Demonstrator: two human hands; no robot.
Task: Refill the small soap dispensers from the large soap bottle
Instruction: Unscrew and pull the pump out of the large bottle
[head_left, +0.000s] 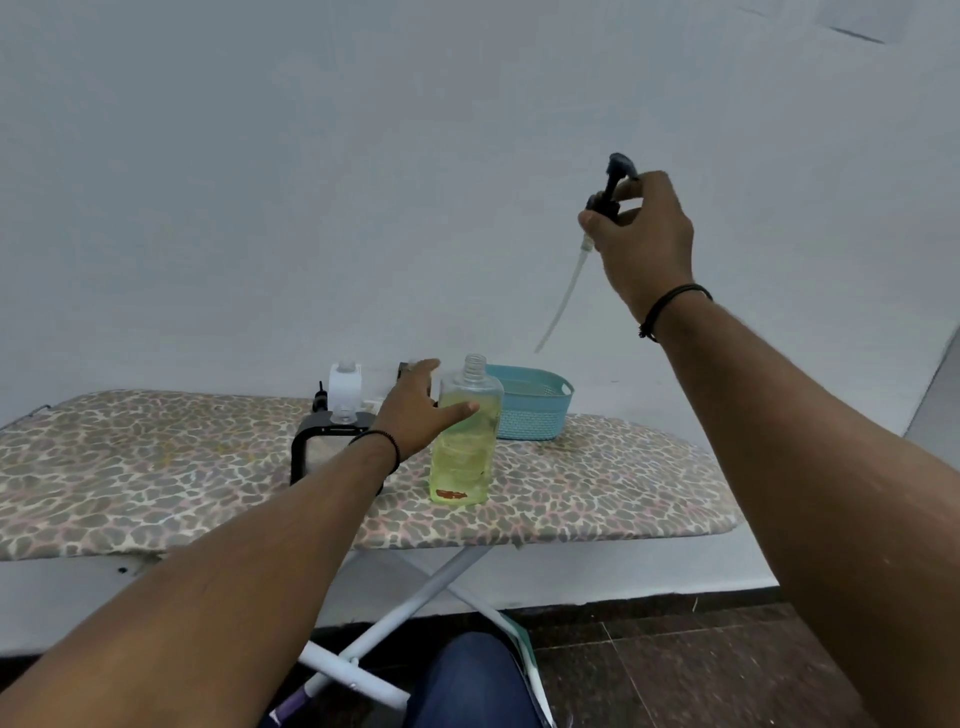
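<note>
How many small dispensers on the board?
2 visible: a black-framed clear dispenser just left of the left hand, and a white one behind it by the wall. The hand may hide more.

The left hand (415, 410) covers the left shoulder of the large soap bottle (465, 441) and most of a dark item (403, 370) behind it, too hidden to identify. The left forearm hides the lower right part of the black-framed dispenser (311, 447) near the frame's centre. The right hand (641, 239), upper right, wraps the collar of the pump head (613, 182), whose top is blurred; its dip tube (563, 296) fades toward the tip. The desk (156, 467) runs off the left edge. The bottle's red label (451, 494) is unreadable. The basket's (530, 410) inside is mostly out of sight.
</note>
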